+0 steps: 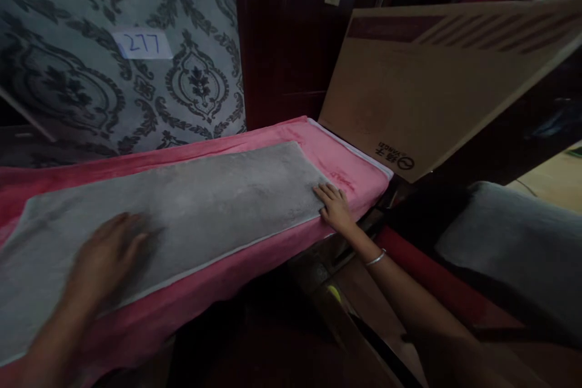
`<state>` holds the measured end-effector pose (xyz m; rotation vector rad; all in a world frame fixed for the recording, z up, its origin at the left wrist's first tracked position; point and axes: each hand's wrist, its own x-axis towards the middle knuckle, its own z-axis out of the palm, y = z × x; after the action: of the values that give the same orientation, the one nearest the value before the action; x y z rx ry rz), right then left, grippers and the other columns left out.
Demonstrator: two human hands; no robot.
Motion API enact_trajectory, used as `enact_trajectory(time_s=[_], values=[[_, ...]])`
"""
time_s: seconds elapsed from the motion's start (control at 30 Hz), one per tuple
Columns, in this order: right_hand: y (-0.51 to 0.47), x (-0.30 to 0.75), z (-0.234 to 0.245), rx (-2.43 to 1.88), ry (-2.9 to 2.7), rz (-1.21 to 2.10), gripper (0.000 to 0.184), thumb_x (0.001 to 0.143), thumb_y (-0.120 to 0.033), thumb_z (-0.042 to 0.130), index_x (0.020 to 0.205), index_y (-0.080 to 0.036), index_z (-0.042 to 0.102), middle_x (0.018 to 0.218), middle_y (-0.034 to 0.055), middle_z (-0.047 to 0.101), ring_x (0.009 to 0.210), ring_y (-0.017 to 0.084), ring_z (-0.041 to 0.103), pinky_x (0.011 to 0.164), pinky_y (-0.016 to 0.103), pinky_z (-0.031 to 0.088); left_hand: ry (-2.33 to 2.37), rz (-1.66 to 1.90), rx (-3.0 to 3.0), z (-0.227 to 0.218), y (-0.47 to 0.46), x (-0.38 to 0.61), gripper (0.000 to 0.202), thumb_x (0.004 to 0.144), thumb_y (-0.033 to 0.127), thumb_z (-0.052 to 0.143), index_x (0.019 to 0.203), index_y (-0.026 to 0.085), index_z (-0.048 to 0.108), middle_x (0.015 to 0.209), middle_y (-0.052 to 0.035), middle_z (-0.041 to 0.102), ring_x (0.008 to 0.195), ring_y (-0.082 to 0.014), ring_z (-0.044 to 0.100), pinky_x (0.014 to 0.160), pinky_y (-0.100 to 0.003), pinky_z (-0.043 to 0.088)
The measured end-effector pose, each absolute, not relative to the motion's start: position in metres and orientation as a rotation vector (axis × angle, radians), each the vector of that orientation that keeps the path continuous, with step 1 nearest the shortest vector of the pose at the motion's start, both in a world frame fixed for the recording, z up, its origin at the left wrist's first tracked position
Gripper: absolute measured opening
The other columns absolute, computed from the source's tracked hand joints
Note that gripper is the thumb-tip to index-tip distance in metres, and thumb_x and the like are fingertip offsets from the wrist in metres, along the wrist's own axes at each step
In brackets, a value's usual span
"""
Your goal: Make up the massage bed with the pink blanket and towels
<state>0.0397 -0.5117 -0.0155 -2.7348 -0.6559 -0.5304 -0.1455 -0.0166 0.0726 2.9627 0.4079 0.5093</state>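
Observation:
A long grey plush cloth lies spread flat over a pink cover on a narrow table or bench. My left hand, slightly blurred, is over the left part of the grey cloth with its fingers stretched out. I cannot tell how firmly it touches. At the cloth's right front corner, my right hand lies flat with fingers extended, partly on the grey cloth and partly on the pink cover. Around my right wrist is a silver bracelet. Neither hand grips anything.
Patterned wallpaper bearing a paper label "277" rises behind the table. A large cardboard sheet or box leans at the back right. Another grey plush piece lies at the right, beside something red. The floor below is dark.

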Motion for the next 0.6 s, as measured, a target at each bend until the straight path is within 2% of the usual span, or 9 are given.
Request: enact_trajectory(time_s=[0.03,0.07,0.17,0.3,0.4,0.53,0.6], values=[[-0.518,0.044,-0.014,-2.754,-0.625,-0.503,0.07,0.078,-0.007,0.051,0.146,-0.021,0.057,0.154,0.0123,0.051,0.143,0.037,0.041,0.112,0.064,0.036,0.241,0.525,2.946,0.069,-0.038,-0.127,0.071,0.085,0.055,0.03,0.139,0.02,0.06,0.147,-0.0136,0.058,0.14,-0.0321,0.05,0.119,-0.045,0.039],[-0.524,0.047,-0.014,-2.758,-0.618,-0.476,0.07,0.077,-0.005,0.049,0.144,-0.021,0.059,0.153,0.0118,0.052,0.144,0.037,0.041,0.112,0.064,0.037,0.091,0.511,2.938,0.066,-0.06,-0.11,0.068,0.088,0.052,0.032,0.141,0.019,0.058,0.152,-0.0136,0.054,0.143,-0.0311,0.047,0.121,-0.047,0.036],[-0.538,0.053,-0.019,-2.695,-0.694,-0.454,0.07,0.076,-0.002,0.045,0.141,-0.022,0.063,0.148,0.0091,0.058,0.144,0.033,0.043,0.113,0.059,0.042,-0.106,0.37,2.978,0.054,-0.12,-0.076,0.061,0.092,0.043,0.038,0.146,0.021,0.055,0.159,-0.0128,0.044,0.149,-0.0329,0.038,0.121,-0.057,0.033],[-0.553,0.053,-0.04,-2.583,-0.721,-0.524,0.076,0.074,-0.001,0.043,0.144,-0.027,0.06,0.146,0.0055,0.06,0.143,0.029,0.046,0.114,0.058,0.043,-0.144,0.139,3.048,0.028,-0.159,-0.074,0.058,0.095,0.044,0.042,0.15,0.026,0.052,0.162,-0.0113,0.038,0.152,-0.0383,0.031,0.119,-0.067,0.029],[-0.56,0.05,-0.05,-2.528,-0.699,-0.551,0.07,0.074,-0.006,0.045,0.139,-0.024,0.065,0.144,0.0069,0.061,0.142,0.031,0.048,0.114,0.062,0.042,-0.152,0.132,3.053,0.017,-0.161,-0.083,0.059,0.099,0.045,0.038,0.153,0.026,0.047,0.163,-0.0106,0.036,0.153,-0.0374,0.027,0.12,-0.068,0.025],[-0.543,0.046,-0.036,-2.485,-0.606,-0.669,0.051,0.081,-0.011,0.044,0.122,-0.022,0.074,0.126,0.01,0.072,0.131,0.033,0.058,0.113,0.067,0.038,-0.142,0.081,3.05,0.019,-0.16,-0.088,0.059,0.099,0.046,0.038,0.155,0.028,0.044,0.164,-0.0091,0.034,0.154,-0.0369,0.025,0.122,-0.068,0.023],[-0.515,0.046,-0.021,-2.481,-0.619,-0.741,0.049,0.088,-0.015,0.045,0.128,-0.024,0.071,0.13,0.0101,0.07,0.133,0.033,0.056,0.115,0.067,0.035,-0.132,0.055,3.047,0.022,-0.162,-0.088,0.059,0.1,0.046,0.039,0.156,0.028,0.043,0.165,-0.0083,0.032,0.155,-0.037,0.023,0.122,-0.068,0.022]])
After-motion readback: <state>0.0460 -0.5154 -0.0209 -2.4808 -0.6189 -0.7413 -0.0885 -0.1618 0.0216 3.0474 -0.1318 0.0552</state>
